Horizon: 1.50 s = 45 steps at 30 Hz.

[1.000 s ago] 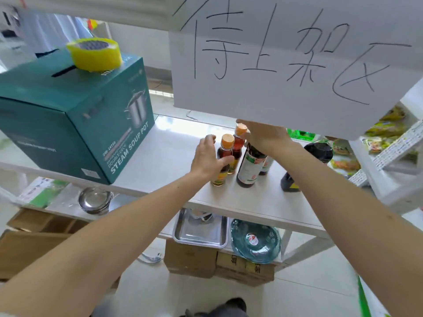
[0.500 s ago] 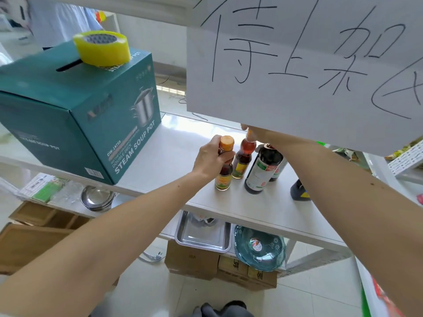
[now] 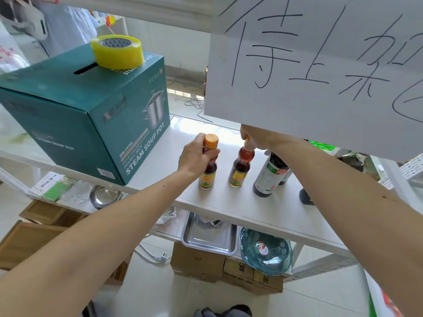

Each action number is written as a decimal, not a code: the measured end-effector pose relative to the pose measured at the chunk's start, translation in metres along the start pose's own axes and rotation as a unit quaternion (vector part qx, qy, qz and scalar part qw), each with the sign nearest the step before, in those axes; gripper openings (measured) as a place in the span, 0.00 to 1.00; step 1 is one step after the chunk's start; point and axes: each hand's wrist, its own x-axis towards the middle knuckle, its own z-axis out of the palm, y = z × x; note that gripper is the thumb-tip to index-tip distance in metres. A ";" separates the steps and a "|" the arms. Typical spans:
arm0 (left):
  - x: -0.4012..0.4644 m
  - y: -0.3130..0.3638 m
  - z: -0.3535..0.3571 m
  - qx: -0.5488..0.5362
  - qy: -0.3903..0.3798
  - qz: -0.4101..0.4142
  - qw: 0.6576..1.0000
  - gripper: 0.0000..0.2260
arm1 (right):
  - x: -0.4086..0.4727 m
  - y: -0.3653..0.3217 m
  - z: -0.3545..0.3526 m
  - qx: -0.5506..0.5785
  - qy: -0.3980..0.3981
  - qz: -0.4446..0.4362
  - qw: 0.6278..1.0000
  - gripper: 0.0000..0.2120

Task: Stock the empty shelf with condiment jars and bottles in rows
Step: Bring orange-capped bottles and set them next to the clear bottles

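nearest the camera: floor with a white power plug (image 3: 160, 257) lying on the tiles, cardboard boxes (image 3: 201, 264) stacked under the rack. lower shelf is carrying a steel tray (image 3: 209, 236), a teal glass bowl (image 3: 266, 255) just right of it, and a steel bowl (image 3: 103, 196) to the left.

middle shelf (image 3: 263, 216) is holding the bottles, all standing upright in a rough row near the front edge. left hand (image 3: 196, 155) is wrapping its fingers round the neck of the left orange-capped sauce bottle (image 3: 208, 165), base sitting on the shelf. right hand (image 3: 258, 139) is pinching the top of the second small sauce bottle (image 3: 240, 169) just to the right; its cap is hiding under the fingers. small gap between the two. right again, a tall dark soy sauce bottle (image 3: 267, 177) is standing with another bottle (image 3: 285, 178) partly hiding behind it. a dark bottle (image 3: 305, 197) further right is mostly blocked by the right forearm.

far left on the same shelf: teal steam soup pot box (image 3: 91, 115), with a yellow tape roll (image 3: 116, 51) sitting on top. a handwritten paper sign (image 3: 320, 65) is hanging from the upper shelf, covering the back of the right hand.
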 end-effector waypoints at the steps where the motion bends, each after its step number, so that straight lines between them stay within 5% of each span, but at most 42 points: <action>1: 0.000 0.000 -0.001 0.003 0.000 0.001 1.000 0.15 | -0.002 -0.001 -0.001 -0.011 0.000 -0.006 1.000 0.16; 22: -0.015 -0.002 -0.001 -0.088 -0.063 -0.032 0.994 0.08 | -0.009 0.007 0.023 -0.104 0.076 -0.044 0.991 0.11; 28: -0.027 0.005 0.002 -0.063 -0.077 0.002 0.995 0.10 | -0.036 0.023 0.021 -0.055 0.095 -0.048 0.993 0.11; 45: -0.118 0.148 0.120 -0.063 -0.229 0.142 0.961 0.08 | -0.217 0.189 0.018 -0.034 0.084 0.023 0.996 0.12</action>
